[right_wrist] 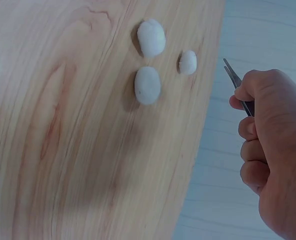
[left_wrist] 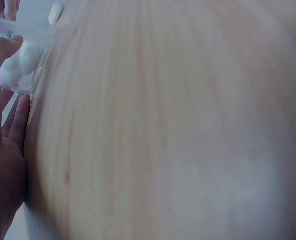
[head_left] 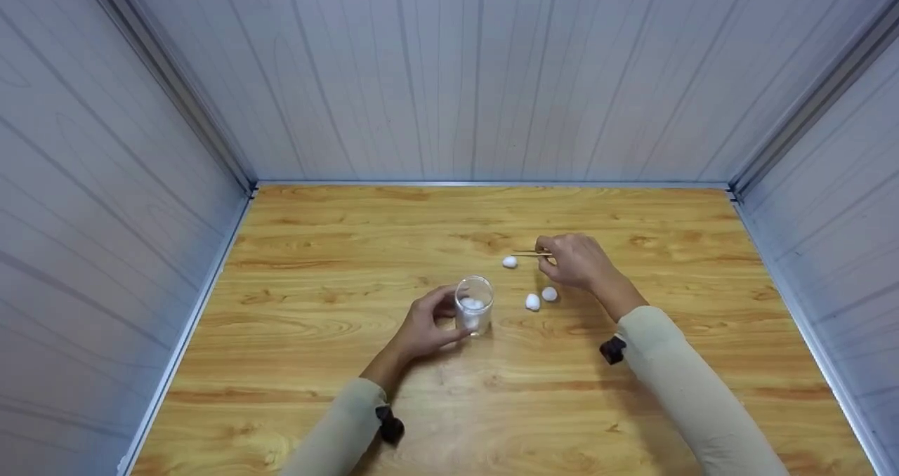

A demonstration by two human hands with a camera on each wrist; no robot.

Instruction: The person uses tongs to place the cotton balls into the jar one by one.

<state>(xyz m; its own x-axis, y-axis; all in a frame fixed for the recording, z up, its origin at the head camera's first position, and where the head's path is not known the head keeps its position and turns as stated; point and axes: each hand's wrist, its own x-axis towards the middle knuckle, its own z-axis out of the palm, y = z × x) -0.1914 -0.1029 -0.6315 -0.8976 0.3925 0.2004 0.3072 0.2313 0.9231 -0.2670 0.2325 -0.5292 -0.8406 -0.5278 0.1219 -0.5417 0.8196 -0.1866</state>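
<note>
My left hand (head_left: 428, 325) holds a clear glass (head_left: 475, 286) upright on the table, thumb on one side and fingers on the other. Several white cotton balls (left_wrist: 25, 62) lie inside the glass. My right hand (head_left: 576, 262) pinches metal tweezers (right_wrist: 233, 75), whose slightly parted tips hold nothing. In the head view the tips point left, just over a loose cotton ball (head_left: 510, 262); the right wrist view shows them apart from it. Two more loose balls, one white (head_left: 533, 302) and one greyer (head_left: 549, 294), lie close together between the glass and my right hand.
The wooden table (head_left: 316, 251) is bounded by a pale panel wall (head_left: 449, 76) at the back and by panels on the left (head_left: 105, 216) and right (head_left: 836, 216). A dark device (head_left: 613, 350) is strapped at each wrist.
</note>
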